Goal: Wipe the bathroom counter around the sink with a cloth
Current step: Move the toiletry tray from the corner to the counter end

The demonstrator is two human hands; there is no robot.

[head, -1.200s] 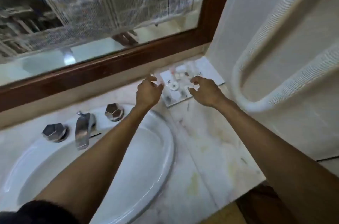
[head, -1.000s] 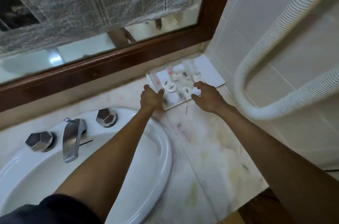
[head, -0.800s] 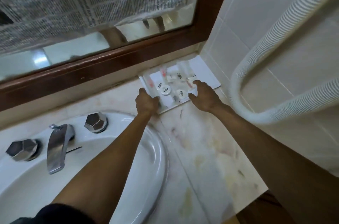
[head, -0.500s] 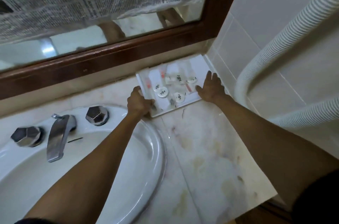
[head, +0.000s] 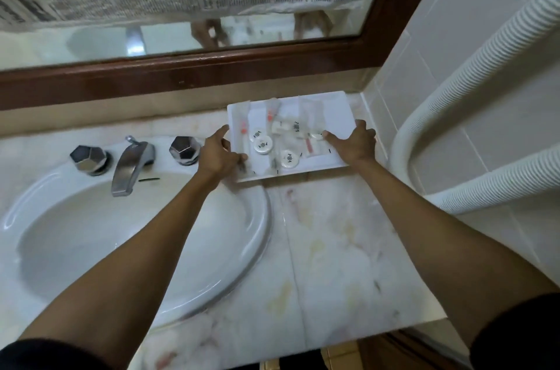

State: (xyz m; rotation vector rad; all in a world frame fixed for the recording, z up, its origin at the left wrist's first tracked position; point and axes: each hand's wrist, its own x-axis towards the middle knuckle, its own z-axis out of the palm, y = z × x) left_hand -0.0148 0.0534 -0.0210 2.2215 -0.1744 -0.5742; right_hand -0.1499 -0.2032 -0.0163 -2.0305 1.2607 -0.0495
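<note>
A white tray (head: pixel 336 115) of small wrapped toiletries sits at the back right corner of the pale marble counter (head: pixel 348 254). My left hand (head: pixel 216 154) grips the tray's left edge, thumb on top. My right hand (head: pixel 354 142) grips its right edge. The tray's near left corner reaches over the rim of the white oval sink (head: pixel 127 236). No cloth is in view.
A chrome tap (head: pixel 130 165) with two faceted knobs (head: pixel 89 156) (head: pixel 185 150) stands behind the basin. A wood-framed mirror (head: pixel 212 66) runs along the back. A ribbed white hose (head: pixel 454 97) loops down the tiled right wall. The counter's front edge is near me.
Both hands reached to the tray and closed on its two side edges. The tray now sits squarer to the wall and nearer the sink rim; the view shifted left.
</note>
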